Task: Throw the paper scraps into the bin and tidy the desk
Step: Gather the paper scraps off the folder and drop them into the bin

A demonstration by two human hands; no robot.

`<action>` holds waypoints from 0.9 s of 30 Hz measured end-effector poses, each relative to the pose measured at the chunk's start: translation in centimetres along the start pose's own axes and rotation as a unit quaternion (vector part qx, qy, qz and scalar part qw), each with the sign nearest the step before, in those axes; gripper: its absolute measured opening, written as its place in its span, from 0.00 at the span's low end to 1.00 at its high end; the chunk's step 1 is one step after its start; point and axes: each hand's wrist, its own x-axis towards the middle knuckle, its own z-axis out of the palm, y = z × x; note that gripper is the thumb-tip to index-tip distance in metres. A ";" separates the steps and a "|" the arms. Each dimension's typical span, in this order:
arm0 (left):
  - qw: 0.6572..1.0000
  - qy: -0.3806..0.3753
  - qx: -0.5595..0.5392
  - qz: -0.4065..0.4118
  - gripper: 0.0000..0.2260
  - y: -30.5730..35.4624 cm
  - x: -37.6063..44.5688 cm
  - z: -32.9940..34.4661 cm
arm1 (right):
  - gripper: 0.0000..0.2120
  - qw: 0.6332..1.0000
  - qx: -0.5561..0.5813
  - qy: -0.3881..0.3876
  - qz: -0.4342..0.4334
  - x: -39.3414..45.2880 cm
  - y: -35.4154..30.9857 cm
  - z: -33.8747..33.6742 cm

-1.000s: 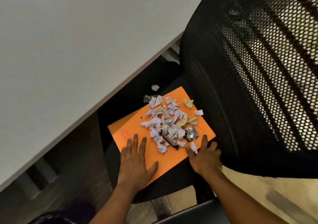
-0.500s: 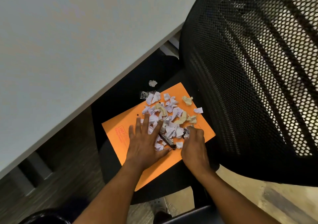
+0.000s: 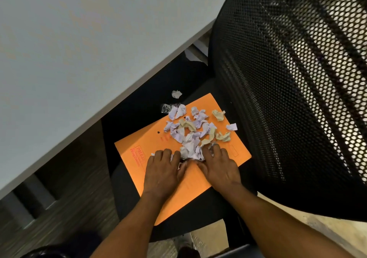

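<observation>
An orange folder (image 3: pixel 139 150) lies on a black chair seat (image 3: pixel 127 190). A heap of crumpled white and cream paper scraps (image 3: pixel 195 128) covers its far half. One stray scrap (image 3: pixel 176 94) and a clear wrapper (image 3: pixel 165 108) lie on the seat beyond the folder. My left hand (image 3: pixel 163 170) and my right hand (image 3: pixel 218 164) rest side by side on the folder at the near edge of the heap. Both have their fingers curled around a bunch of scraps (image 3: pixel 189 152) between them.
The grey desk top (image 3: pixel 79 49) fills the upper left, its edge running diagonally over the seat. The chair's black mesh backrest (image 3: pixel 297 99) rises close on the right. A dark rounded rim (image 3: pixel 43 252) shows at the bottom left. Pale floor (image 3: pixel 317 236) lies at the lower right.
Both hands moved from flat on the folder's near part into the heap and came together, fingers curling and scooping scraps between them.
</observation>
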 end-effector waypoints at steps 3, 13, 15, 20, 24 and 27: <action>1.000 -0.016 -0.002 0.008 0.19 -0.4 -0.4 -0.2 | 0.16 0.998 0.030 -0.017 -0.053 0.5 0.3 0.1; 0.993 0.053 -0.107 0.010 0.19 -1.3 -2.1 -2.3 | 0.07 0.984 0.113 0.008 -0.137 -0.7 -0.3 -1.9; 0.989 0.081 -0.125 -0.008 0.19 -1.6 -2.7 -3.0 | 0.06 0.980 0.147 0.049 -0.127 -0.9 -0.9 -2.7; 0.966 0.170 -0.178 -0.075 0.17 -3.7 -4.2 -4.9 | 0.04 0.968 0.202 0.127 -0.083 -1.1 -2.4 -4.2; 0.951 0.217 -0.179 -0.128 0.16 -5.6 -6.2 -6.3 | 0.03 0.956 0.231 0.166 -0.067 -1.3 -5.9 -5.0; 0.935 0.243 -0.186 -0.179 0.16 -7.3 -8.9 -7.0 | 0.03 0.947 0.236 0.188 -0.109 -2.0 -9.7 -5.3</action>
